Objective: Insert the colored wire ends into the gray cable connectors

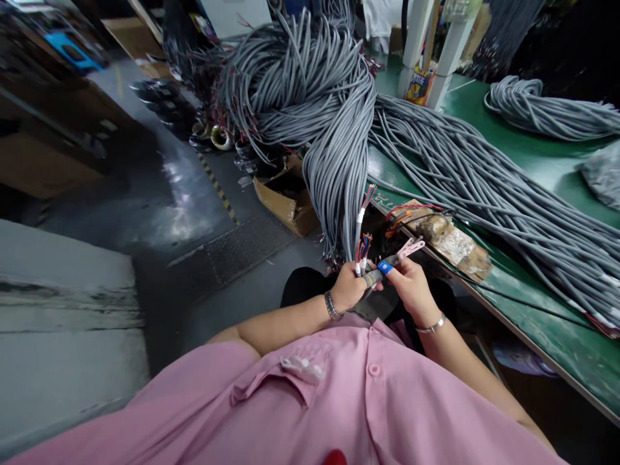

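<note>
My left hand (349,286) is closed around grey cable ends with bared coloured wires (367,244) standing up from white-wrapped sleeves. A thicker grey piece (372,278) with a yellowish band spans from that hand to my right hand (413,284). The right fingers pinch its other end, and a blue covering (385,267) wraps the thumb tip. Just above the right fingers sticks out a pink clip (410,248); whether the fingers touch it is unclear. A hanging bundle of grey cables (334,168) drops from the table edge behind my left hand.
Long grey cables (465,161) run across the green table (562,165) on the right. A taped wooden block (450,242) sits at its edge. An open cardboard box (281,200) stands on the floor, and a pale cabinet (68,310) is at left.
</note>
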Demonstrator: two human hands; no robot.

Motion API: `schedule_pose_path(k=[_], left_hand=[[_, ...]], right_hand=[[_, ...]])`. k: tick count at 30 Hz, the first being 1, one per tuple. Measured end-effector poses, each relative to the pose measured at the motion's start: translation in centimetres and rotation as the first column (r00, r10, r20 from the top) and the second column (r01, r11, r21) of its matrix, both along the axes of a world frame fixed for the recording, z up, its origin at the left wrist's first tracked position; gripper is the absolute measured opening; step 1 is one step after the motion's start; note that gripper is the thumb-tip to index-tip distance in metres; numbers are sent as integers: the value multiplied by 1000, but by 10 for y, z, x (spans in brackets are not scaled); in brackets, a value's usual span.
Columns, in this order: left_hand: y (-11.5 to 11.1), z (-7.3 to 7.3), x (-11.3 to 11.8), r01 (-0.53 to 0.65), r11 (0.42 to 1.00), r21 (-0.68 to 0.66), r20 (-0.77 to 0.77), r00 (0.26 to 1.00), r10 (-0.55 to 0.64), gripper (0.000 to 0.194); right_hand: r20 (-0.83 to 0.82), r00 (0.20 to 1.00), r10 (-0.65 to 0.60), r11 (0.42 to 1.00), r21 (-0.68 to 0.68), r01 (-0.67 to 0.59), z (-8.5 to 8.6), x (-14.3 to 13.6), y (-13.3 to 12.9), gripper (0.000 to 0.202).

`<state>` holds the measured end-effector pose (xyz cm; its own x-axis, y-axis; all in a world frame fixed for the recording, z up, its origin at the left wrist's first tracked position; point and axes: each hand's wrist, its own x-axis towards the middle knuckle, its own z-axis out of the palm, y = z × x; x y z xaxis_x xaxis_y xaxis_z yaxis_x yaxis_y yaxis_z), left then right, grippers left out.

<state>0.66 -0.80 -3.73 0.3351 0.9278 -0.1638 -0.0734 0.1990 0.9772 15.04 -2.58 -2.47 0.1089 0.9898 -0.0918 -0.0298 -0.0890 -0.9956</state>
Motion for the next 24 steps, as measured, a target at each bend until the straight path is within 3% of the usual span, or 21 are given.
schedule_pose_path(k=[7, 14, 20, 24], left_hand=[[0, 2, 0, -21, 1000, 4, -8, 1000, 21, 28], [-1, 1, -3, 28, 997, 66, -48, 999, -25, 22], [-1, 2, -1, -5, 1000, 26, -38, 999, 6, 26], [0, -1, 2, -61, 998, 16, -7, 998, 61, 31]], right_hand=[[-34, 989, -141, 989, 36, 142, -9, 1, -3, 23], [-46, 993, 112, 994, 8, -112, 2, 0, -2, 23], [-36, 995, -93, 995, 42, 95, -10, -1, -5, 21], [-55, 986, -158, 982, 96, 163, -15, -4, -8, 20]])
